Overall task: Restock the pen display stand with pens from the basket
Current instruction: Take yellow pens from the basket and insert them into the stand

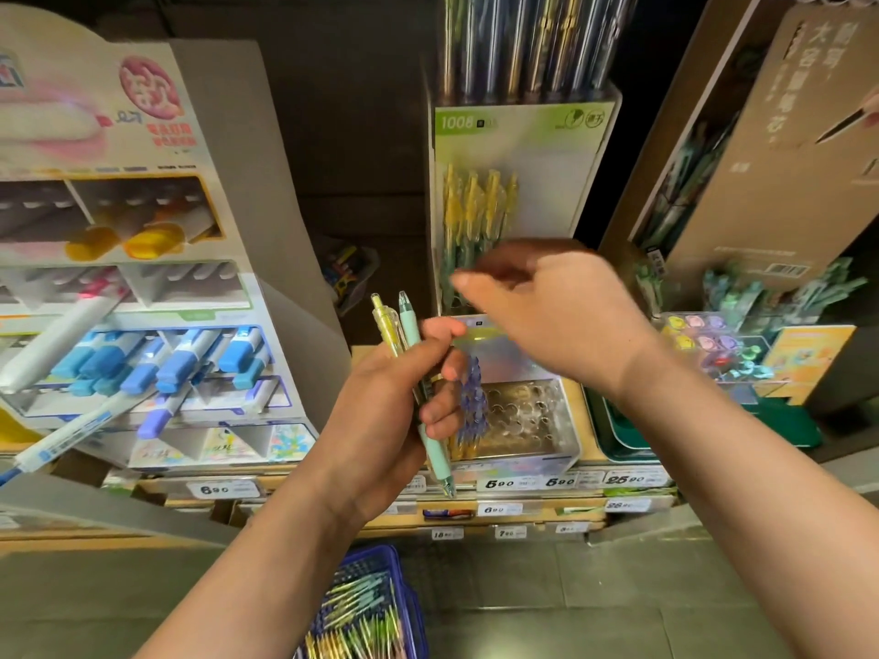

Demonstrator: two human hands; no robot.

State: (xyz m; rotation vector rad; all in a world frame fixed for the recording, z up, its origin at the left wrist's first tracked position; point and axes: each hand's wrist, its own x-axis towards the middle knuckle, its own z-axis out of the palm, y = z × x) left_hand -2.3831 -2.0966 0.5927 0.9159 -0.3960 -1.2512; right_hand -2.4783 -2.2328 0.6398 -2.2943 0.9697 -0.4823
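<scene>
Your left hand (395, 397) grips a few pens (410, 325) before the display stand (523, 420). Right hand (547, 302), blurred above it: grip unclear. Basket (371, 611) lies below both.

Both bare forearms are raised forward. The left hand (395, 401) is curled closed, fingers wrapped inward. The right hand (547, 306) is held higher, blurred, fingertips pinched and pointed left.

Two bare forearms, left hand (380, 401), right hand (561, 311) (blurred), no sleeves, no jewellery visible
</scene>
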